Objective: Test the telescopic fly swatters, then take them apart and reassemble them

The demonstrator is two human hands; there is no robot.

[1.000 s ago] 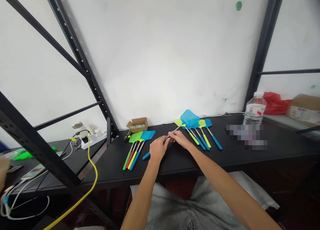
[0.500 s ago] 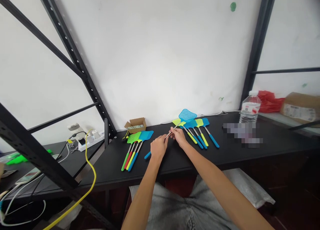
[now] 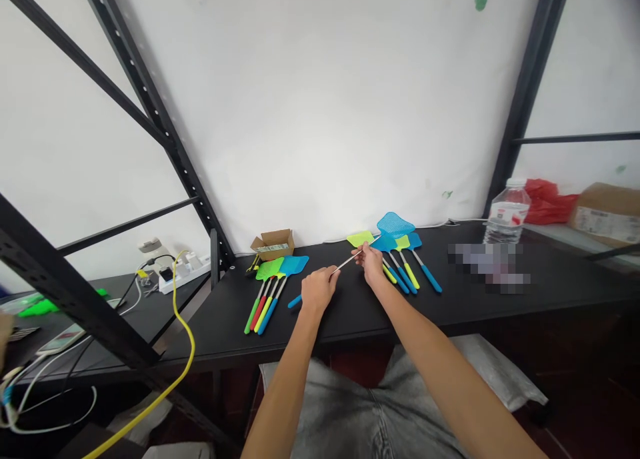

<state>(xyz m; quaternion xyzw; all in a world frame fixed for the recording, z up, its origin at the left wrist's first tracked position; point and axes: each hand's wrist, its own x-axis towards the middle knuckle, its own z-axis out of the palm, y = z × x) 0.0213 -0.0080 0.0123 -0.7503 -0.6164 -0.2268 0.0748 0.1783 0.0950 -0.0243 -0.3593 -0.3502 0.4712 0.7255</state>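
Note:
Both hands hold one blue fly swatter [image 3: 396, 225] slantwise above the black table. My left hand [image 3: 318, 290] is closed round it near the handle, whose blue end pokes out at the left. Higher on the thin metal shaft, my right hand [image 3: 370, 262] pinches it below the blue mesh head. To the right lie several more swatters, among them a yellow-green one [image 3: 361, 239] and a blue-handled one [image 3: 431, 279]. On the left, several others rest side by side with green, red [image 3: 259, 312], yellow and blue [image 3: 269, 316] handles.
A small open cardboard box [image 3: 273, 244] stands at the back by the wall. A plastic water bottle [image 3: 508, 212] is at the right, near a red bag and a brown carton [image 3: 607, 216]. A yellow cable [image 3: 190, 339] hangs at the left by the black metal frame.
My right hand has moved right along the shaft, away from my left hand. More of the metal shaft shows between them, and the swatter's head has shifted right.

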